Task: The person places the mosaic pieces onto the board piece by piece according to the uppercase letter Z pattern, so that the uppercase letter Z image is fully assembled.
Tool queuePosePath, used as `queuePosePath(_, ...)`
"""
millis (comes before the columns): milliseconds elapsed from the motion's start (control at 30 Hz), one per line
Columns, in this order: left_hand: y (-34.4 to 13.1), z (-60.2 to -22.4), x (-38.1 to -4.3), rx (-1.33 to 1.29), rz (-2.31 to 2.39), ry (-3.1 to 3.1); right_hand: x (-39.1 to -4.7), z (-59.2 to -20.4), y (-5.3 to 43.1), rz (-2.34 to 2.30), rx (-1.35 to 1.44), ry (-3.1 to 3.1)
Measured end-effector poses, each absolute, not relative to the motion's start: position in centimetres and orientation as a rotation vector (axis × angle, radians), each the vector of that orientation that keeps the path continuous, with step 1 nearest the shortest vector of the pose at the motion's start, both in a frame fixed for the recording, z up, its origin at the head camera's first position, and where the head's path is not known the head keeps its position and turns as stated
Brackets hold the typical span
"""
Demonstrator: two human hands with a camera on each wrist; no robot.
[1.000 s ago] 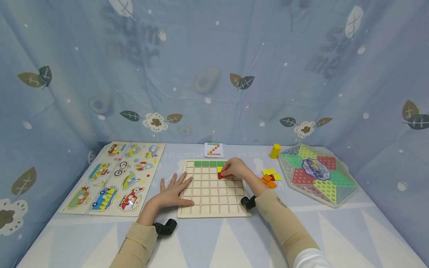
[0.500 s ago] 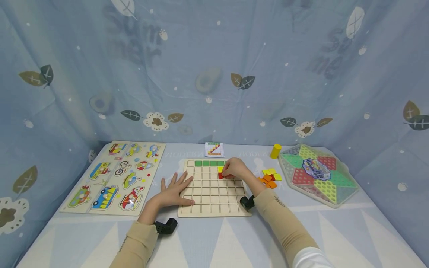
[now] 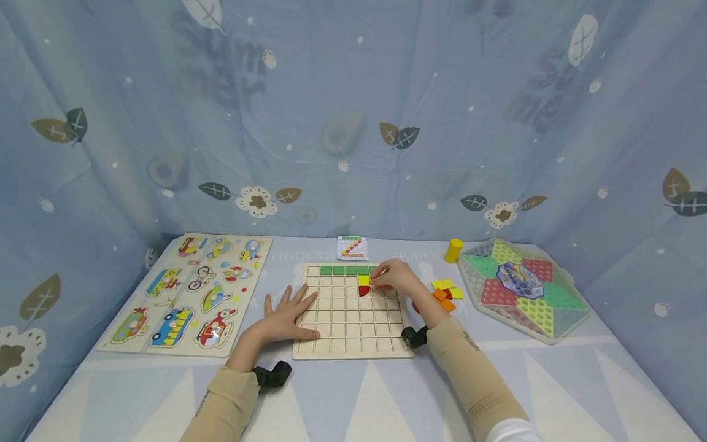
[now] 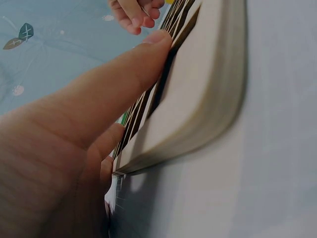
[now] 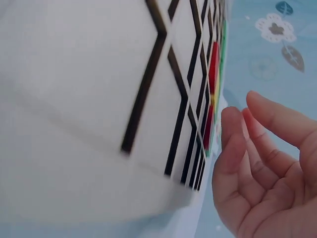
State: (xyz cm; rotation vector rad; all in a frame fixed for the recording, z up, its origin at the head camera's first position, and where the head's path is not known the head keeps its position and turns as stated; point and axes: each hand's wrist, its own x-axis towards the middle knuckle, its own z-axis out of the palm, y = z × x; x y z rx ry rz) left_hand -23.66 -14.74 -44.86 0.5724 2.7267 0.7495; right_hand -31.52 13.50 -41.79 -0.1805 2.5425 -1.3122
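A square pale wooden grid board (image 3: pixel 353 325) lies flat on the table (image 3: pixel 353 399), its cells framed by raised strips, its corners rounded and its thick edge smooth. Toward its 12 o'clock side sits a row of flat green square tiles (image 3: pixel 339 271), four of them visible. Under the rightmost of these is a glossy yellow square tile (image 3: pixel 363 280), and directly at its 6 o'clock a flat red piece (image 3: pixel 364 291) with a curved edge.

The left hand (image 3: pixel 286 319) is spread, resting at the board's 9 o'clock edge. The right hand (image 3: pixel 394 276), toward 2 o'clock, is released, its fingers loosely bent just beside the yellow square tile.

Around the board, a paper pattern card (image 3: pixel 352 248) lies at 12 o'clock and a smooth yellow cylinder (image 3: pixel 453 251) stands at 2. Toward 3 are a loose heap of flat yellow, orange and red pieces (image 3: pixel 448 305) and, farther off, a hexagonal board with a coloured star (image 3: pixel 520 281). At 9 lies a pale rectangular puzzle board with printed vehicles (image 3: pixel 188 294). A creased blue cloth with leaf prints (image 3: pixel 353 80) hangs behind.
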Motion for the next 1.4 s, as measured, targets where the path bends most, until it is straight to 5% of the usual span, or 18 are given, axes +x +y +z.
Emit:
queuePosePath(800,-14.7,-44.8,-23.6,0.569,0.753,2.733,-30.7,-42.7,21.2,-1.674,0.118,2.527)
queuePosePath(1400,-14.6,-44.8,-23.7,0.572,0.746,2.733,-30.1,-42.7,25.0,-1.265,0.007,2.824)
